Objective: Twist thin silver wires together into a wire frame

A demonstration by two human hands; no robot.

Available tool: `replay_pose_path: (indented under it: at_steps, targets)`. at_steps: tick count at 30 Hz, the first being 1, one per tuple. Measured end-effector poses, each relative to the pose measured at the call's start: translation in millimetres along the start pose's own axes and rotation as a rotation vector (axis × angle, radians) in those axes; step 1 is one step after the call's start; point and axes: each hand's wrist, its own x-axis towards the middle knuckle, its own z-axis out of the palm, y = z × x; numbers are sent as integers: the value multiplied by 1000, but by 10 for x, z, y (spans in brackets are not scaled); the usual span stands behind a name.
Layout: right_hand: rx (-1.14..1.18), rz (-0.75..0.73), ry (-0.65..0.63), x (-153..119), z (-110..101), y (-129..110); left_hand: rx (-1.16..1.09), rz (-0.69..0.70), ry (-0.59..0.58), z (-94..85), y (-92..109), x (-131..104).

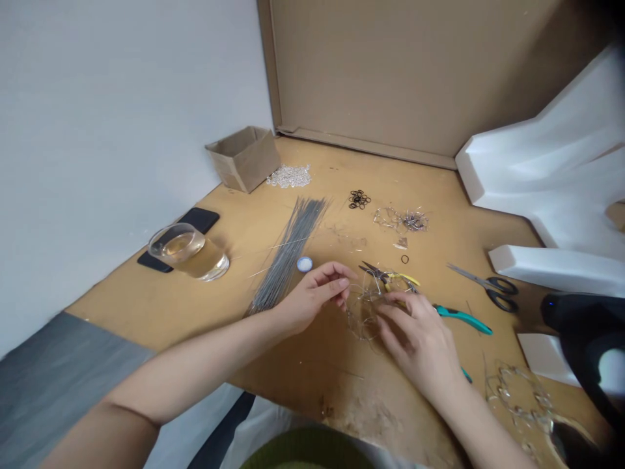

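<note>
Between my two hands is a loose tangle of thin, clear-looking wire loops point(362, 318). My left hand point(319, 294) pinches its left edge between thumb and fingers. On the right side, the curved fingers of my right hand point(415, 335) touch the loops; whether they grip a strand is hard to make out. Pliers with yellow handles point(390, 279) lie just behind the wire. Teal-handled pliers point(463, 317) stick out past my right hand, partly hidden by it. A bundle of straight grey wires point(289, 254) and a small blue-rimmed lid point(305, 264) are by my left hand.
A glass of pale liquid point(193, 254) stands by a dark phone point(202, 219) at the left. Farther back are a cardboard box point(247, 159), clear beads point(290, 176) and black rings point(359, 199). Scissors point(488, 284) and another wire piece point(522, 394) lie at the right.
</note>
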Motion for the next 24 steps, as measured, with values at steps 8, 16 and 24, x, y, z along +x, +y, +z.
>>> replay_pose_path:
  at_steps: [8, 16, 24]
  targets:
    - [-199, 22, -153, -8, -8, -118, 91, 43, -71, 44, -45, -45]
    - [-248, -14, -153, -7, 29, -139, 216, -6, -60, 99, -43, -54]
    - [130, -15, -3, -15, 25, -38, 400, -133, 7, 57, -12, -21]
